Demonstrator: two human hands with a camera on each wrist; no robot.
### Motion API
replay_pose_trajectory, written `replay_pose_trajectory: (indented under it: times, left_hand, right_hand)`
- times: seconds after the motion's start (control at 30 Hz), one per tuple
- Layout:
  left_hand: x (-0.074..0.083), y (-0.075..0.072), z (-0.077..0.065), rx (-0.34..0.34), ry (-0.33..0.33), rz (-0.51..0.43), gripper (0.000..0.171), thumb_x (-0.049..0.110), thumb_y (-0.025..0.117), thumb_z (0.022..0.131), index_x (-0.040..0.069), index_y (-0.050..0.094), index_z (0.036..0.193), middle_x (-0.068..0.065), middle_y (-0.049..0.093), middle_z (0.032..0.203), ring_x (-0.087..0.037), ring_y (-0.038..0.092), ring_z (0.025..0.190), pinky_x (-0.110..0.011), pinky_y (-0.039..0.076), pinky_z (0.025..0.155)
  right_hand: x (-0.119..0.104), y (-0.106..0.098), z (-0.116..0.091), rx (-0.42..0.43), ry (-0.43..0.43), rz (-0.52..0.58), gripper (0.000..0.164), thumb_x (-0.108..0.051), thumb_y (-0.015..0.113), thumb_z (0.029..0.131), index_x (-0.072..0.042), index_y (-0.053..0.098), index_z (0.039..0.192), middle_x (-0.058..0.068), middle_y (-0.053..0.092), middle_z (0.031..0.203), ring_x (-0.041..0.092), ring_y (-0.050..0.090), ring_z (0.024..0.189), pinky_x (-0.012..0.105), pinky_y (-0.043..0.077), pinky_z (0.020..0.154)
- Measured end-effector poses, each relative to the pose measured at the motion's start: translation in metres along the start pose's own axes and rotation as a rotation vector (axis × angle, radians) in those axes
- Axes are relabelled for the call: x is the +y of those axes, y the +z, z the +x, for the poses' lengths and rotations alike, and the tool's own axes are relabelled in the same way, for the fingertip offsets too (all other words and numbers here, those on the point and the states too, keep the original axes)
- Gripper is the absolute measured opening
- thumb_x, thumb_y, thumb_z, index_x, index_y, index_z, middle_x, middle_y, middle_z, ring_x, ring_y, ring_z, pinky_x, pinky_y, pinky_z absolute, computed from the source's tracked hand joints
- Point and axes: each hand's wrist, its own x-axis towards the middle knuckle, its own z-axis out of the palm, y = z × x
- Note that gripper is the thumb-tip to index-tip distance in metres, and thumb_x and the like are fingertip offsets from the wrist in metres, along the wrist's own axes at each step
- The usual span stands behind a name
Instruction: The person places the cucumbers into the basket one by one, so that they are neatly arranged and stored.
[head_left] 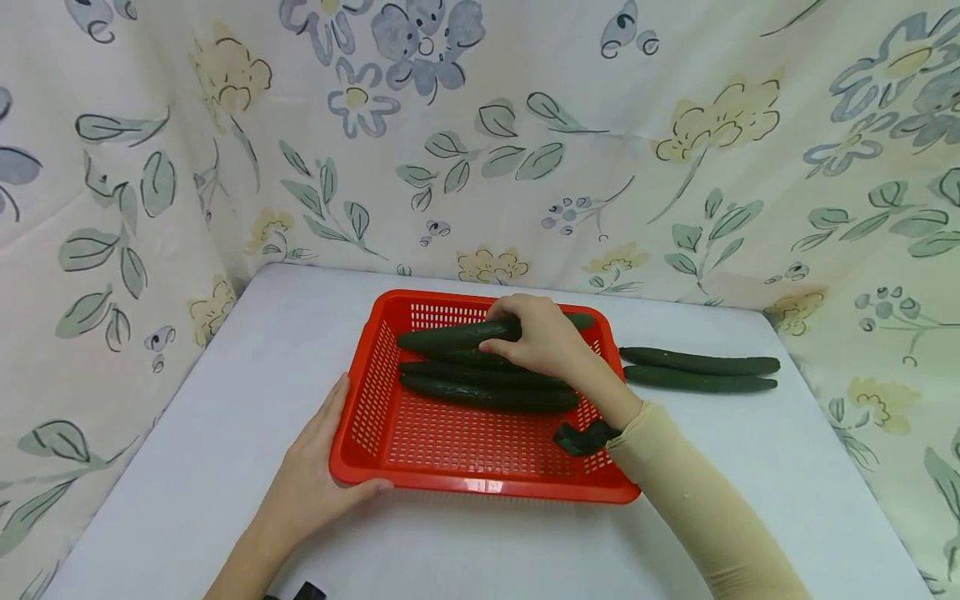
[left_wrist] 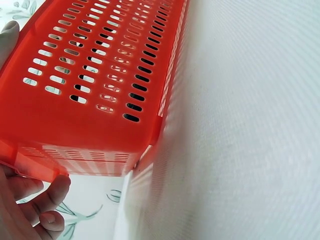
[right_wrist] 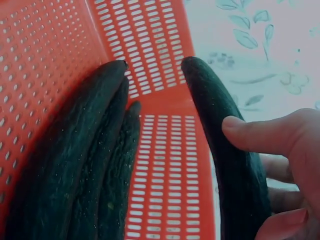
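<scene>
A red plastic basket (head_left: 487,485) with slotted walls stands on the white table. My left hand (head_left: 307,475) holds its near left corner, thumb on the front rim and fingers along the left side; the left wrist view shows those fingers (left_wrist: 52,195) bent at the rim. Over the back of the basket, my right hand (head_left: 536,337) grips a dark green cucumber (head_left: 450,337), thumb on one side and fingers on the other. Below it, several cucumbers (head_left: 487,396) lie side by side on the basket floor. In the right wrist view the held cucumber (right_wrist: 212,105) is apart from them.
Two more cucumbers (head_left: 701,371) lie together on the table, right of the basket. A dark curved object (head_left: 581,439) shows beneath my right wrist; its kind is unclear. Floral cloth (head_left: 487,167) hangs behind the white table (head_left: 247,375) and along its sides.
</scene>
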Motion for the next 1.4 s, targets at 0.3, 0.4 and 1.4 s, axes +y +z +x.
replay_pose_trajectory:
  times: [0.3,0.4,1.4]
  left_hand:
    - [0.001,0.000,0.000,-0.007,-0.013,-0.001,0.135,0.052,0.097,0.069,0.021,0.016,0.172,-0.010,0.033,0.172,-0.039,0.044,0.148,-0.063,0.058,0.095]
    - [-0.001,0.000,-0.001,-0.008,-0.007,0.002,0.135,0.051,0.097,0.069,0.021,0.015,0.172,-0.010,0.032,0.173,-0.040,0.045,0.147,-0.064,0.057,0.096]
    - [-0.003,0.002,0.000,0.007,0.030,0.005,0.137,0.046,0.099,0.067,0.021,0.015,0.172,-0.008,0.032,0.173,-0.036,0.047,0.145,-0.061,0.058,0.095]
  right_hand:
    - [-0.006,0.010,0.000,-0.139,0.024,-0.038,0.028,-0.033,0.088,0.089,-0.015,0.076,0.106,-0.001,0.077,0.099,0.016,0.068,0.090,0.041,0.060,0.090]
    - [-0.008,0.014,0.000,-0.191,0.013,-0.067,0.028,-0.034,0.088,0.088,-0.015,0.075,0.104,-0.002,0.077,0.097,0.015,0.067,0.087,0.039,0.060,0.089]
    - [-0.013,0.044,-0.006,-0.454,-0.048,-0.146,0.031,-0.032,0.095,0.079,-0.013,0.073,0.089,-0.005,0.064,0.074,0.013,0.060,0.071,0.032,0.052,0.063]
